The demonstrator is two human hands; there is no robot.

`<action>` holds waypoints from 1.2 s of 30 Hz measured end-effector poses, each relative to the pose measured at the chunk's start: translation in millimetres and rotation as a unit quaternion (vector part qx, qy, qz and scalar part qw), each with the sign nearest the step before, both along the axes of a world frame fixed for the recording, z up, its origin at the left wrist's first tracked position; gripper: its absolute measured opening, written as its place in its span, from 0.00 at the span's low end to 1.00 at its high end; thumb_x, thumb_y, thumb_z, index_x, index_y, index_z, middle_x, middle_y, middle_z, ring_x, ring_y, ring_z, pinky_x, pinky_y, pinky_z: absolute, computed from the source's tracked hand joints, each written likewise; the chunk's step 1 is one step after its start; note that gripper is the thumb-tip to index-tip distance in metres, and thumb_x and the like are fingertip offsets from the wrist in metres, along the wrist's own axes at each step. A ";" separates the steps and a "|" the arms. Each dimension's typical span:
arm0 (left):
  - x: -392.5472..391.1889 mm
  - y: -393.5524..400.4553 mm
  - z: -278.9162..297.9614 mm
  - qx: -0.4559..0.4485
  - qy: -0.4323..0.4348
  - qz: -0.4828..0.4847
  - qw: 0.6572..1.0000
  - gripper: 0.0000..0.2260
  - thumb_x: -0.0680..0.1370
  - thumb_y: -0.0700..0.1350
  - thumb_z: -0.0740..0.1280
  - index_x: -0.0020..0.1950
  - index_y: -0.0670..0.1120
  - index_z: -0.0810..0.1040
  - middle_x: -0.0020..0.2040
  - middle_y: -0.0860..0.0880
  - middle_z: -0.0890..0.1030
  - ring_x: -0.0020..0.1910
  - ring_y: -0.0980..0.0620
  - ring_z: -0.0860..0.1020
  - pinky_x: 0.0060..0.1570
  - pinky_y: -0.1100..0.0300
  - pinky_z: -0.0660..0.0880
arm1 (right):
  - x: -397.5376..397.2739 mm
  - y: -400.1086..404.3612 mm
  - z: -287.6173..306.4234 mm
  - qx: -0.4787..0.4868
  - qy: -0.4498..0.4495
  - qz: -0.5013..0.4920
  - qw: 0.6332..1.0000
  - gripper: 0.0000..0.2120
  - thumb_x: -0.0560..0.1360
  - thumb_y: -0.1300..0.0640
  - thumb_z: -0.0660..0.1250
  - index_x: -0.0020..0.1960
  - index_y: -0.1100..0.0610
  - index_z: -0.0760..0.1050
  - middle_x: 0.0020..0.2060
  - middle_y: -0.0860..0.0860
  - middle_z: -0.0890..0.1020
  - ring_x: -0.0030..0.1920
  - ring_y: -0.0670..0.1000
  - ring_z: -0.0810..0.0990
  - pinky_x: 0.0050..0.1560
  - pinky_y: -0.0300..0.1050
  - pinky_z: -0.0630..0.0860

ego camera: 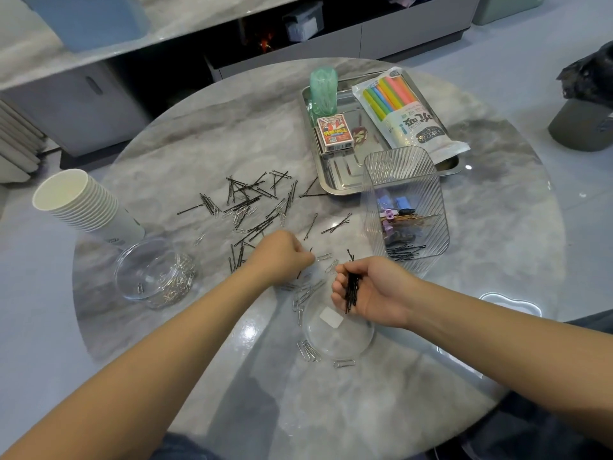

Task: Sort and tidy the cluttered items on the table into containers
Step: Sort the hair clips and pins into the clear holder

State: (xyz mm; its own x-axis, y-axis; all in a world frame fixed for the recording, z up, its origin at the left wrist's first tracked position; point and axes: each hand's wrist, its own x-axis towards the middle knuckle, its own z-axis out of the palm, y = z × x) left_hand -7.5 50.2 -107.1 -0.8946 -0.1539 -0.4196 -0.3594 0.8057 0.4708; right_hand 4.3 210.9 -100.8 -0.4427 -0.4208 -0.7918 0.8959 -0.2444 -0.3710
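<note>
Hairpins [252, 207] loose on table; bundle clutched in right hand [371, 290], left hand [282, 254] fisted; labels unreadable.

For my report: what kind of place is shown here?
Probably a home living room: a round marble-look table, a low cabinet behind, and a bin with a black bag on the floor.

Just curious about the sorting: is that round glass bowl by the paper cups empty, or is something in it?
Not empty. The glass bowl holds a pile of silver paper clips heaped toward its right side; the left part looks bare.
</note>
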 end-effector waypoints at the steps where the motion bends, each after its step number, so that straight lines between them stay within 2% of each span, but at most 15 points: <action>1: -0.4 -2.4 3.3 0.039 0.009 0.028 0.999 0.06 0.73 0.43 0.65 0.41 0.42 0.80 0.34 0.47 0.77 0.33 0.51 0.72 0.33 0.61 0.68 | -0.2 -0.2 0.4 -0.003 0.004 -0.001 1.000 0.13 0.79 0.61 0.53 0.39 0.59 0.70 0.28 0.52 0.73 0.31 0.49 0.73 0.30 0.40 0.76; 3: -0.6 -7.0 9.7 0.129 0.017 0.084 0.988 0.05 0.73 0.43 0.65 0.42 0.42 0.79 0.37 0.47 0.80 0.31 0.53 0.71 0.30 0.63 0.67 | -0.8 -1.7 1.7 -0.011 0.013 0.003 1.000 0.13 0.80 0.59 0.54 0.40 0.59 0.71 0.31 0.53 0.75 0.32 0.50 0.76 0.32 0.40 0.77; 6: 2.5 -7.9 20.2 0.235 -0.026 0.123 0.964 0.03 0.74 0.40 0.67 0.40 0.44 0.77 0.38 0.48 0.82 0.28 0.55 0.68 0.24 0.66 0.64 | -2.1 -3.7 3.1 -0.018 0.027 0.010 0.999 0.16 0.81 0.53 0.53 0.42 0.60 0.73 0.33 0.54 0.77 0.34 0.52 0.78 0.37 0.44 0.76; 12: 15.4 3.6 26.2 0.256 -0.020 0.121 0.959 0.04 0.73 0.37 0.68 0.40 0.45 0.79 0.40 0.43 0.79 0.27 0.57 0.70 0.23 0.67 0.63 | -1.1 -5.0 -0.3 -0.002 0.053 0.036 0.998 0.19 0.82 0.49 0.50 0.45 0.60 0.73 0.31 0.54 0.76 0.33 0.51 0.76 0.37 0.44 0.73; 16: 26.3 15.7 29.4 0.312 -0.024 0.157 0.937 0.04 0.72 0.37 0.71 0.41 0.43 0.78 0.29 0.49 0.78 0.23 0.61 0.74 0.21 0.69 0.64 | -1.8 -5.3 -2.6 -0.017 0.058 0.025 0.998 0.22 0.81 0.47 0.50 0.43 0.61 0.74 0.34 0.55 0.76 0.35 0.51 0.75 0.38 0.43 0.72; 18: 31.4 23.0 30.9 0.323 -0.024 0.154 0.933 0.04 0.72 0.38 0.73 0.42 0.41 0.78 0.29 0.48 0.80 0.23 0.59 0.76 0.19 0.69 0.64 | -1.7 -4.8 -3.5 -0.040 0.066 0.031 0.997 0.24 0.81 0.47 0.50 0.39 0.61 0.75 0.32 0.55 0.74 0.32 0.50 0.75 0.38 0.43 0.71; 20: 31.3 25.3 31.5 0.300 -0.006 0.140 0.944 0.03 0.72 0.38 0.72 0.41 0.41 0.79 0.31 0.48 0.81 0.23 0.58 0.77 0.19 0.69 0.63 | -0.7 -4.8 -4.1 -0.041 0.066 0.039 0.996 0.24 0.82 0.47 0.49 0.37 0.60 0.73 0.32 0.54 0.73 0.30 0.50 0.75 0.37 0.42 0.71; 23: 23.1 20.0 26.7 0.212 0.045 0.111 0.970 0.04 0.73 0.40 0.72 0.38 0.44 0.80 0.31 0.50 0.81 0.22 0.58 0.76 0.20 0.71 0.64 | 1.5 -1.6 -5.0 -0.021 0.033 0.015 0.999 0.18 0.81 0.50 0.53 0.41 0.60 0.72 0.36 0.55 0.75 0.33 0.50 0.76 0.32 0.41 0.75; 26: 16.7 9.8 11.7 0.079 0.063 0.054 0.993 0.05 0.72 0.44 0.73 0.37 0.46 0.81 0.28 0.55 0.78 0.27 0.59 0.75 0.24 0.73 0.67 | 1.7 2.1 -3.9 -0.014 0.007 -0.027 1.000 0.15 0.81 0.55 0.54 0.39 0.60 0.71 0.29 0.53 0.72 0.30 0.49 0.71 0.27 0.38 0.74; 28: 15.3 5.9 0.2 0.037 0.051 0.023 0.998 0.06 0.72 0.44 0.73 0.36 0.49 0.80 0.30 0.57 0.77 0.31 0.59 0.75 0.28 0.72 0.68 | 1.0 3.0 -3.9 -0.016 -0.002 -0.044 0.999 0.14 0.81 0.58 0.54 0.39 0.61 0.69 0.28 0.53 0.69 0.28 0.49 0.68 0.22 0.36 0.71; 32: 11.2 8.1 -11.6 -0.033 0.059 -0.030 0.997 0.04 0.72 0.43 0.71 0.38 0.48 0.80 0.32 0.56 0.77 0.36 0.54 0.77 0.40 0.61 0.75 | -0.4 3.6 -3.0 -0.035 -0.011 -0.030 0.999 0.13 0.82 0.59 0.51 0.40 0.59 0.67 0.25 0.50 0.66 0.22 0.46 0.65 0.19 0.34 0.63; 36: 13.5 13.6 -10.2 -0.117 0.052 -0.101 0.987 0.09 0.75 0.43 0.63 0.42 0.40 0.80 0.39 0.45 0.82 0.41 0.45 0.79 0.42 0.51 0.77 | -0.5 3.9 -2.0 -0.033 0.005 -0.009 0.999 0.13 0.82 0.59 0.51 0.40 0.58 0.67 0.24 0.49 0.64 0.21 0.46 0.62 0.19 0.34 0.59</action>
